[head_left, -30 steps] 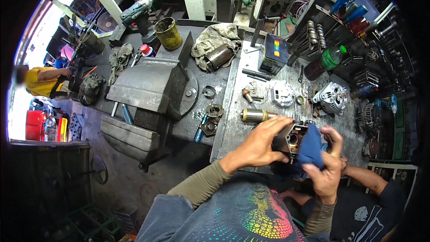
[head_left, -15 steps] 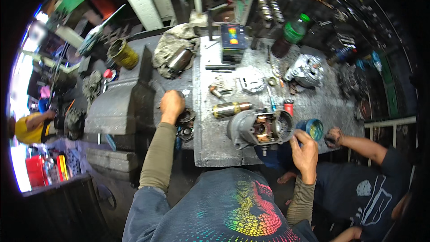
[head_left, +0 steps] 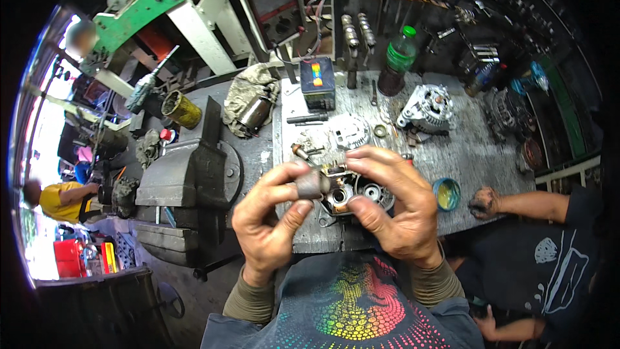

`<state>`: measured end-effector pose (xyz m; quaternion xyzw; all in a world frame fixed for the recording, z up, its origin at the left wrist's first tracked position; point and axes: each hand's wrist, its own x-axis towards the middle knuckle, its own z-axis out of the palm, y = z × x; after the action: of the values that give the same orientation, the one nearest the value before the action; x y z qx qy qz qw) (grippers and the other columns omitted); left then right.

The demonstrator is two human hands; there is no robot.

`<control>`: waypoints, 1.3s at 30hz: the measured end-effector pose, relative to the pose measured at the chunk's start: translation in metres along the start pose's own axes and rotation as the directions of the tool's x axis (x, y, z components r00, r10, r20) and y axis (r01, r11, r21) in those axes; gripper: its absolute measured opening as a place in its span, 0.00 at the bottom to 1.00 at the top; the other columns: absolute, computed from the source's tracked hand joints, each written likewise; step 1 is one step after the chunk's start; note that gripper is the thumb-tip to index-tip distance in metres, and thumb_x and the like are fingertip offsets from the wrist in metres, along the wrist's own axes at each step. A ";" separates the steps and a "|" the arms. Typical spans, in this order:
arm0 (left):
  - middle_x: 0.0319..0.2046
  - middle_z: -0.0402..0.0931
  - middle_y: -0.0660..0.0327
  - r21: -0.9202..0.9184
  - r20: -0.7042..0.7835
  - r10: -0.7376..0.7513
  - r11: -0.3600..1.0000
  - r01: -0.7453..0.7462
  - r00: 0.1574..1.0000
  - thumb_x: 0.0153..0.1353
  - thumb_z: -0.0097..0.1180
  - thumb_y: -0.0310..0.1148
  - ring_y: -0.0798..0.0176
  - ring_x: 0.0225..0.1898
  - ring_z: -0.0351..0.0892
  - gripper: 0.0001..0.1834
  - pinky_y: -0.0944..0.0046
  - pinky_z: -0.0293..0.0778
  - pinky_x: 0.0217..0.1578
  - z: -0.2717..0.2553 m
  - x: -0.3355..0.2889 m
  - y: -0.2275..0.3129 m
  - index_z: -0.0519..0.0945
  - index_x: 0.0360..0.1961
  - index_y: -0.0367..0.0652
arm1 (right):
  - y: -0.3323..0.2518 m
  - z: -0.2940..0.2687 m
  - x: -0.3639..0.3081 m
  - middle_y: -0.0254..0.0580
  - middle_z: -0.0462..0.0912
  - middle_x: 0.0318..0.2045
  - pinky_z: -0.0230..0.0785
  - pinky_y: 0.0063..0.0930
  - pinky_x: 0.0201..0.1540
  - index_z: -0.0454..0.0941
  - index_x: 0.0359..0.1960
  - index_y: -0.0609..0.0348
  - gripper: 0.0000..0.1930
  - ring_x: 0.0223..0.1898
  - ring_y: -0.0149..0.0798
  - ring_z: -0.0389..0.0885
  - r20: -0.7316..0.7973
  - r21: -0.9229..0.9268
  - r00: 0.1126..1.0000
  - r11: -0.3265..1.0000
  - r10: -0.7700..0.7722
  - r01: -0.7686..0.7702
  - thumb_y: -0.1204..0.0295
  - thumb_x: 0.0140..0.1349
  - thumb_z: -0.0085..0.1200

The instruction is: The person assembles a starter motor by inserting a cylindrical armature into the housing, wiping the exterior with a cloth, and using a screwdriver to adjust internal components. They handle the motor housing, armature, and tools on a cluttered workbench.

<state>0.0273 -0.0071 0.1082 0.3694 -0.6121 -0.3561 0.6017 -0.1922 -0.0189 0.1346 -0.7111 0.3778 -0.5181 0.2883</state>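
Observation:
Between its thumb and fingers my left hand grips a short grey metal cylinder, held sideways. My right hand is beside it, thumb and fingers apart around empty space above the motor housing. Partly hidden behind both hands, that grey housing shows a round opening and coppery parts inside. A slim metal pin-like part lies past my left fingers, next to the silver slotted end cover.
A dark vise stands at the left, by a cloth under a metal cylinder. Farther back are a dark box, a green-capped bottle and an alternator. At right, a co-worker's hand rests near a blue-rimmed tub.
My left hand has come from the vise side to the middle and now holds the short metal cylinder. My right hand has left the housing's side and risen above it.

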 end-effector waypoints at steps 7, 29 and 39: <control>0.44 0.87 0.52 0.225 -0.027 0.089 0.971 -0.081 0.996 0.54 0.77 0.23 0.54 0.48 0.87 0.12 0.57 0.80 0.51 0.033 0.002 0.022 0.88 0.40 0.37 | 0.013 0.003 0.002 0.52 0.86 0.51 0.76 0.36 0.59 0.85 0.54 0.66 0.19 0.55 0.45 0.85 0.142 0.455 0.986 0.878 0.091 -0.147 0.73 0.63 0.71; 0.57 0.81 0.59 -0.103 0.819 -0.059 0.963 0.248 0.571 0.28 0.90 0.31 0.60 0.62 0.79 0.55 0.58 0.71 0.68 0.004 0.062 -0.092 0.77 0.64 0.42 | 0.026 0.009 -0.051 0.51 0.76 0.55 0.68 0.43 0.70 0.91 0.38 0.49 0.07 0.61 0.46 0.76 -0.132 0.878 0.990 0.469 0.042 0.098 0.73 0.60 0.73; 0.63 0.72 0.49 0.294 0.138 -0.050 0.956 0.007 0.989 0.39 0.88 0.43 0.44 0.66 0.67 0.57 0.48 0.64 0.67 0.025 -0.027 -0.056 0.69 0.69 0.37 | -0.010 0.023 -0.086 0.49 0.73 0.56 0.69 0.36 0.66 0.92 0.37 0.56 0.07 0.60 0.42 0.75 -0.213 0.688 0.968 0.724 0.129 0.055 0.75 0.57 0.75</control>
<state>0.0041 -0.0102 0.0455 0.4366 -0.6944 -0.2960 0.4894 -0.1830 0.0593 0.0914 -0.4754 0.2054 -0.6992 0.4929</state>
